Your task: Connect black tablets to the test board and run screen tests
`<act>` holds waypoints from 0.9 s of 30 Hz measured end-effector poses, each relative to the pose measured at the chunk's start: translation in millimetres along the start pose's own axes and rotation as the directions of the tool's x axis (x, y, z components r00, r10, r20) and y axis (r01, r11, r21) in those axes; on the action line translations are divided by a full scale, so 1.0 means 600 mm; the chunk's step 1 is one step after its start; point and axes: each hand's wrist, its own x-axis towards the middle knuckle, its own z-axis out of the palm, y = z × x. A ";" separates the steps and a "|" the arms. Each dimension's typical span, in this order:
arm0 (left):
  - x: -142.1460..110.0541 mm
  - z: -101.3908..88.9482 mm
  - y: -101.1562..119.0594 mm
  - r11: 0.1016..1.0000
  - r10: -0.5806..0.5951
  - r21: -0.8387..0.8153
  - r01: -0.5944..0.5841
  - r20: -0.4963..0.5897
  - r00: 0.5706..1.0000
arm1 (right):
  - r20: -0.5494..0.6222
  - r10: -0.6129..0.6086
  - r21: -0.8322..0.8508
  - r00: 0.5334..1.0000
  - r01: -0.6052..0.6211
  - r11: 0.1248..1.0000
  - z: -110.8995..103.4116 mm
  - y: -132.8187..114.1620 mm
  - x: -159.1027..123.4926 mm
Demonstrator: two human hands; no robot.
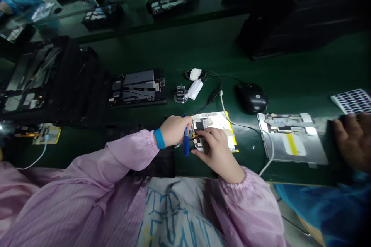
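Left hand (174, 130) gripping one blue screwdriver (186, 142)

Both forearms come from the bottom of the frame in pink sleeves and meet near the middle. The left hand (175, 131) is closed like a fist, and its wrist (159, 138) wears a blue band. The right hand (216, 153) lies just beside it, turned downward, with its fingers (208, 135) a little spread and reaching toward the left hand.

Hemmed in right of the right hand (217, 154) by a white cable (224, 110), a mouse (251, 98) beyond; blocked ahead of the left hand (174, 130) by a tablet (136, 87).
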 end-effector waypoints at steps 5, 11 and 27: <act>0.000 -0.004 0.003 1.000 -0.020 0.015 0.019 0.031 0.999 | -0.003 -0.012 -0.015 1.000 0.012 1.000 0.000 0.001 0.000; 0.000 -0.009 0.008 0.999 -0.037 -0.019 0.037 0.039 0.999 | -0.015 -0.019 0.004 1.000 0.019 1.000 0.001 0.000 0.000; 0.007 -0.011 0.011 0.993 -0.099 -0.053 0.101 0.032 0.995 | -0.029 -0.046 0.026 0.998 0.047 0.999 0.001 0.001 0.001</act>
